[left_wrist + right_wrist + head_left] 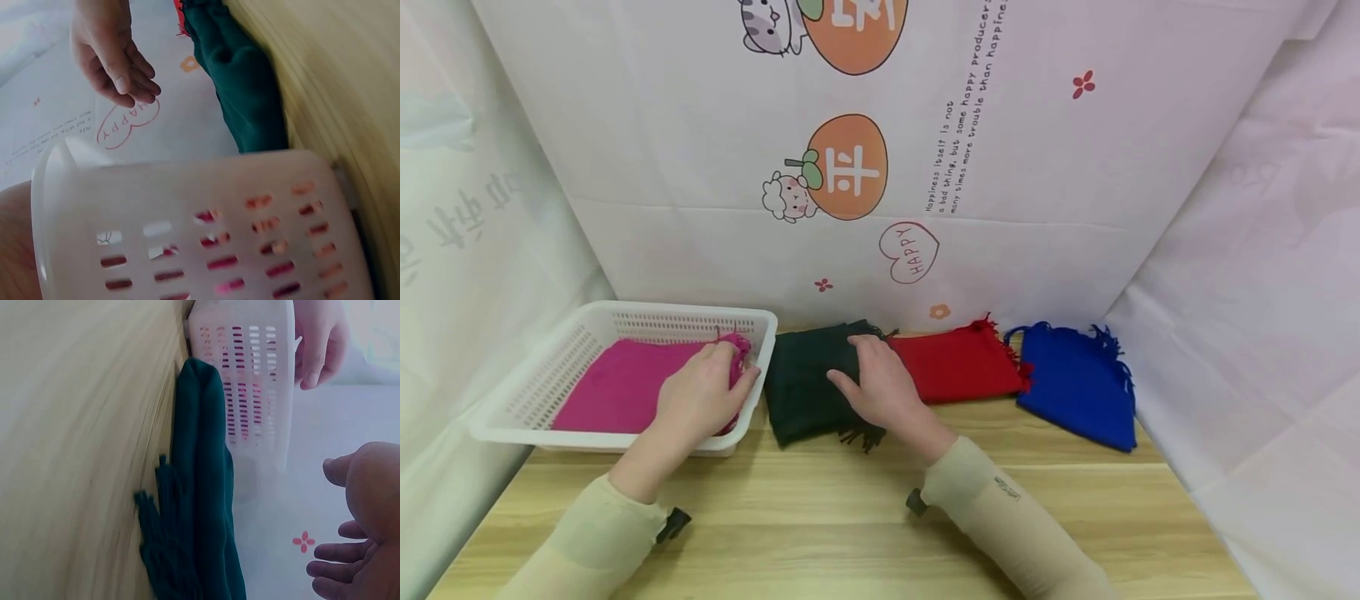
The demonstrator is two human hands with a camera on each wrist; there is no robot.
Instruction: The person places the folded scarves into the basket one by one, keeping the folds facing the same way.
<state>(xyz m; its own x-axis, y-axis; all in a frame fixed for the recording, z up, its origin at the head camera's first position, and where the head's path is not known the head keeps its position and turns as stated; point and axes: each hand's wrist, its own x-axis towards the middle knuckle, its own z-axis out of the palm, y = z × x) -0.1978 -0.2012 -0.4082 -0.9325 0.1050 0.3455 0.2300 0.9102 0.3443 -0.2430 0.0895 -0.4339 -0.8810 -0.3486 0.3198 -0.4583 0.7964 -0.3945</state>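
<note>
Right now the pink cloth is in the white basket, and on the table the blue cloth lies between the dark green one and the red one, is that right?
Not quite: the head view shows the red cloth in the middle, between the dark green cloth and the blue cloth. The pink cloth is in the white basket.

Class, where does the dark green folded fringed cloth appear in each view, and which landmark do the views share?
Head: the dark green folded fringed cloth is below centre.
Left wrist: the cloth is at the upper right.
Right wrist: the cloth runs from centre to bottom edge.
Shared landmark: the white slotted plastic basket.
</note>
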